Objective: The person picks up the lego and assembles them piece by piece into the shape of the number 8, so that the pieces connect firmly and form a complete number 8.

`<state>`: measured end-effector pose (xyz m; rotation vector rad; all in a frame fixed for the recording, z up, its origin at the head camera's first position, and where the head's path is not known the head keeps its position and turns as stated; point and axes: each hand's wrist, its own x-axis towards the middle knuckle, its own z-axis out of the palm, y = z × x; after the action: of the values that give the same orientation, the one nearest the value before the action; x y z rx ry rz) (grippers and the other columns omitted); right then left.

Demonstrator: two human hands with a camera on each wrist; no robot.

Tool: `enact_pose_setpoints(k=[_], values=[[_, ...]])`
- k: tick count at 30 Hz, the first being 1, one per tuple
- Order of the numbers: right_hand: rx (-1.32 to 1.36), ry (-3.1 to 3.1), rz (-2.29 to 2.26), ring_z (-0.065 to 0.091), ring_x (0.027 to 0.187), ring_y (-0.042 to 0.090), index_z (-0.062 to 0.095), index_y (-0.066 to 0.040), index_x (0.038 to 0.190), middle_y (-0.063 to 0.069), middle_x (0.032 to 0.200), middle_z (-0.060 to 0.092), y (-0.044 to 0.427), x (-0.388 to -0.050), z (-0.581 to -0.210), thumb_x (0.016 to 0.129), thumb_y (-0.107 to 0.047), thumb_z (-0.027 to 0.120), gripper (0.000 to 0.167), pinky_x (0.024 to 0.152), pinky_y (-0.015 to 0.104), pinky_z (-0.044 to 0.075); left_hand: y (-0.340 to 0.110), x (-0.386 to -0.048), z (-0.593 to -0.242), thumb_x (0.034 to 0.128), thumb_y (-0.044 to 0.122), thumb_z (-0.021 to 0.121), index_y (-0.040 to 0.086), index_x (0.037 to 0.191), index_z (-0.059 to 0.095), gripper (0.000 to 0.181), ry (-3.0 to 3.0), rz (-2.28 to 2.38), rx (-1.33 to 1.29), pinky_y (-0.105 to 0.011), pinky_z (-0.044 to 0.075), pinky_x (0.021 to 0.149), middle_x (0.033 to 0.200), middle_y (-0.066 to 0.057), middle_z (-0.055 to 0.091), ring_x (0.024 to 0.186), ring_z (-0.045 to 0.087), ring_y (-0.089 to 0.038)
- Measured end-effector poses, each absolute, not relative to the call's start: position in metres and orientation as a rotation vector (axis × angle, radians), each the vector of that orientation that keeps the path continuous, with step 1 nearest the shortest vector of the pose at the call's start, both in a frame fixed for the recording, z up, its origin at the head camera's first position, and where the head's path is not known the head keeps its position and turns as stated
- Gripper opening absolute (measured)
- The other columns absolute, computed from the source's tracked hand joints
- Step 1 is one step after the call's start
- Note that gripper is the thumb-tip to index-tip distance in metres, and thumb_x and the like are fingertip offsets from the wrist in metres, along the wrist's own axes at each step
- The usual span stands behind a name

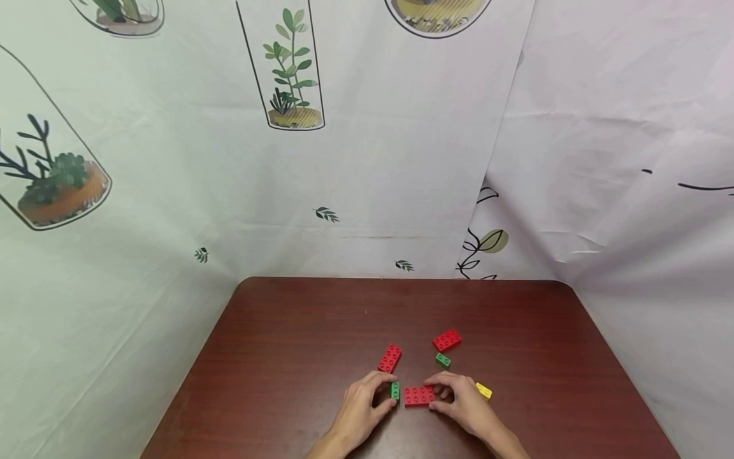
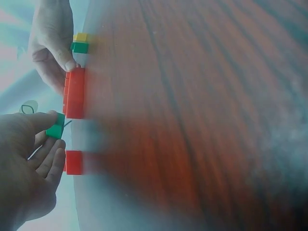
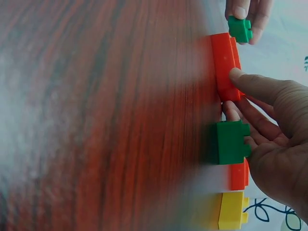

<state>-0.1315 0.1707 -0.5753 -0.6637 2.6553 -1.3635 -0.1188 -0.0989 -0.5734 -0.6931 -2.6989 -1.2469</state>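
Observation:
My left hand (image 1: 358,408) pinches a small green brick (image 1: 395,391) between thumb and fingertips; the left wrist view shows this green brick (image 2: 56,126) raised off the table. My right hand (image 1: 466,403) grips the right end of a red brick (image 1: 418,396) with eight studs, which lies on the table, studs up. A narrow gap separates the two bricks. In the right wrist view, another green brick (image 3: 231,142) stands in front of the right hand's fingers; whether it touches them I cannot tell.
Two more red bricks lie beyond the hands, one at left (image 1: 390,359) and one at right (image 1: 447,340). A small green brick (image 1: 443,360) sits near the latter. A yellow brick (image 1: 484,391) lies right of the right hand. Printed cloth (image 1: 367,178) hangs behind the brown table (image 1: 275,344).

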Motion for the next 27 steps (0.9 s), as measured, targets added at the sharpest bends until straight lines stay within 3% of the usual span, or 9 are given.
enact_pose_setpoints(k=[14, 27], values=[[-0.684, 2.682, -1.365, 0.065, 0.079, 0.004, 0.080, -0.009, 0.111, -0.003, 0.102, 0.075, 0.1661, -0.1294, -0.5710, 0.083, -0.007, 0.091, 0.030, 0.066, 0.026, 0.058, -0.0956, -0.1202, -0.5725, 0.0906, 0.017, 0.087, 0.019, 0.121, 0.074, 0.033, -2.711, -1.264, -0.692, -0.028, 0.057, 0.080, 0.110, 0.012, 0.071, 0.096, 0.067, -0.003], [-0.647, 2.695, -1.334, 0.065, 0.079, 0.003, 0.081, -0.010, 0.109, -0.006, 0.100, 0.074, 0.1618, -0.1307, -0.5695, 0.082, -0.006, 0.091, 0.029, 0.066, 0.024, 0.057, -0.0944, -0.1209, -0.5740, 0.0898, 0.015, 0.088, 0.018, 0.120, 0.074, 0.033, -2.685, -1.272, -0.702, -0.027, 0.058, 0.080, 0.110, 0.011, 0.071, 0.095, 0.069, -0.006]])
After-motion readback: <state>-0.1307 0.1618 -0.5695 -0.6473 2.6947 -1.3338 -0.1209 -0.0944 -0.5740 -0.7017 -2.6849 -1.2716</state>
